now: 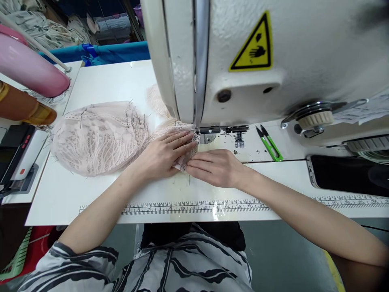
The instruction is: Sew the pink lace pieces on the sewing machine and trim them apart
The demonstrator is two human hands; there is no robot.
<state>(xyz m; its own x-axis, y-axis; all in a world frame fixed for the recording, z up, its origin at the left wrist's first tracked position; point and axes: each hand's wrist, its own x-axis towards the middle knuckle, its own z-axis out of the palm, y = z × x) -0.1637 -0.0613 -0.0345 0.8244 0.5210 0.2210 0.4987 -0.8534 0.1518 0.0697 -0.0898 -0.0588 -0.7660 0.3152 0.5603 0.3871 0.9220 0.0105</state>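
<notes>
Pale pink lace fabric [100, 140] lies bunched on the white table to the left, with dark thread ends on it. A narrower stretch of it runs under the sewing machine head [252, 95], up to the presser foot [210, 130]. My left hand [161, 156] lies over this stretch, its fingers extended flat and slightly apart, fingertips close to the foot. At the near edge of the lace, my right hand [217, 167] has its fingers pressed together on the fabric; its thumb is hidden. The needle tip cannot be made out.
Green thread snips [270, 144] lie right of the foot, and a phone [346, 174] lies farther right. A printed ruler [188, 207] follows the table's front edge. At left stand a pink bottle [36, 61] and an amber-brown bottle [27, 106].
</notes>
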